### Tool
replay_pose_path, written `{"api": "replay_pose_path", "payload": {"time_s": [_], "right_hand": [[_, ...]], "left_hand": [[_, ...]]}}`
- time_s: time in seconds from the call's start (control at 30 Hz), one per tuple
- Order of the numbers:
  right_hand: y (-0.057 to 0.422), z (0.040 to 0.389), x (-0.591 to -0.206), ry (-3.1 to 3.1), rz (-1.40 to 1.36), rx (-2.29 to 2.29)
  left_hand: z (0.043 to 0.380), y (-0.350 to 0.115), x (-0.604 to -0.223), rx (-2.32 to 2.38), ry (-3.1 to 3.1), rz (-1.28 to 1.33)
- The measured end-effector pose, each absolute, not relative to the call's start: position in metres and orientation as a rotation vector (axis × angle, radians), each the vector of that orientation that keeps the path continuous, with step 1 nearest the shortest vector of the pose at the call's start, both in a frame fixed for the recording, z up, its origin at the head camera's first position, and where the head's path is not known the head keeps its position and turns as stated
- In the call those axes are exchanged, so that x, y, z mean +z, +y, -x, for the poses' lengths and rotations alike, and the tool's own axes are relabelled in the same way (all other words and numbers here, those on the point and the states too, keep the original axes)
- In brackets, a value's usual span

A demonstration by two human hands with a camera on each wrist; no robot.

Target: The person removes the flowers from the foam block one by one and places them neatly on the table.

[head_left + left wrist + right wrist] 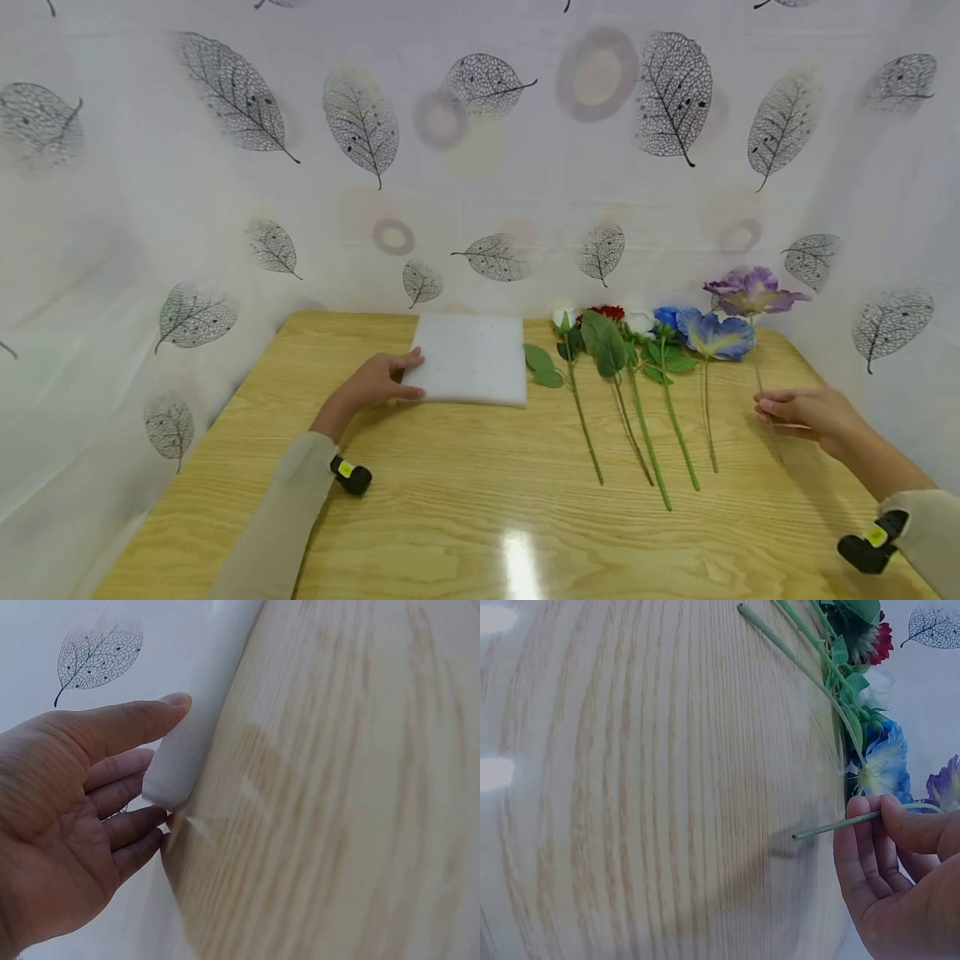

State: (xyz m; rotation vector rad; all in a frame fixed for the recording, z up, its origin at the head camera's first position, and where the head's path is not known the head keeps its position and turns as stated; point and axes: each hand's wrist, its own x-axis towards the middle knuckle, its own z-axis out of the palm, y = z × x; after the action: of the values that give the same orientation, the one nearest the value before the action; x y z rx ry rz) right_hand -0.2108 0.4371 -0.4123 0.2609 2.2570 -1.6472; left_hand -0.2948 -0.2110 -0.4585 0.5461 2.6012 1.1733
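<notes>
On the left half of the table, my left hand holds the left edge of a white foam block. In the left wrist view the thumb lies against the foam, and the other fingers are partly hidden behind it. At the far right, thumb and fingers of my right hand pinch the stem of a purple artificial flower, its bloom standing up at the back. The right wrist view shows the cut end of that stem poking out past the fingertips. Just left of it lies a blue-violet flower.
Several more artificial flowers lie side by side, stems toward me: a white rose, a red flower, another white one and a blue one. Behind the wooden table hangs a leaf-printed curtain.
</notes>
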Motion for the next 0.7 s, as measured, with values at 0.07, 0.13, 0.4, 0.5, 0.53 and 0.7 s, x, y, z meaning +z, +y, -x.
{"api": "replay_pose_path", "payload": {"time_s": [0.07,0.13,0.4,0.5,0.53,0.7], "right_hand": [[0.4383,0.2099,-0.4128,2.25,-0.279,-1.65],[0.4393,0.2096,-0.4134,2.242,-0.309,-1.646],[0.4436,0.2106,-0.4176,2.206,-0.413,-1.636],[0.4449,0.2119,-0.4196,2.183,-0.435,-1.645],[0.445,0.2122,-0.4199,2.183,-0.435,-1.641],[0.4443,0.2128,-0.4207,2.221,-0.455,-1.588]], "left_hand": [[0.2948,-0.2112,-0.4586,1.17,2.603,-0.552],[0.2948,-0.211,-0.4584,1.168,2.606,-0.544],[0.296,-0.2107,-0.458,1.141,2.618,-0.525],[0.2965,-0.2111,-0.4587,1.146,2.614,-0.527],[0.2967,-0.2112,-0.4592,1.147,2.613,-0.534],[0.2967,-0.2112,-0.4603,1.16,2.607,-0.549]]}}
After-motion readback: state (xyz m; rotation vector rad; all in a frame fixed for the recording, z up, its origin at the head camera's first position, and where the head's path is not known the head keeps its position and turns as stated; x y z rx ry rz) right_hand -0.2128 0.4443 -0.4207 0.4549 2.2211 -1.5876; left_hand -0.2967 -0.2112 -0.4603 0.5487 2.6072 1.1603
